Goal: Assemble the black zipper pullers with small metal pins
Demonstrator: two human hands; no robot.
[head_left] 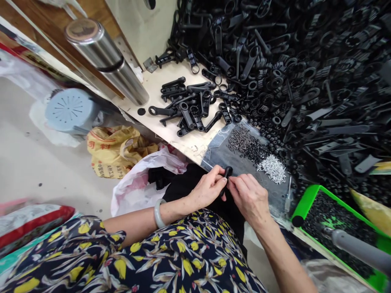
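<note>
My left hand (205, 190) is closed round a black plastic handle part (227, 172), held tilted over my lap at the table's front edge. My right hand (249, 196) meets the same part from the right, its thumb and forefinger pinched against it. Whatever sits between those right fingertips is too small or hidden to make out. Just beyond my hands, on a dark mat (265, 191), lie a heap of white-silver pins (273, 169), a heap of tiny black pieces (256, 152) and a heap of brownish small pieces (241, 139).
Similar black handle parts (186, 108) lie loosely stacked on the table. A huge pile of black parts (305, 81) fills the back and right. A green tray (301, 205) holds small black pieces. A steel flask (134, 83) stands left; bags (120, 148) sit below.
</note>
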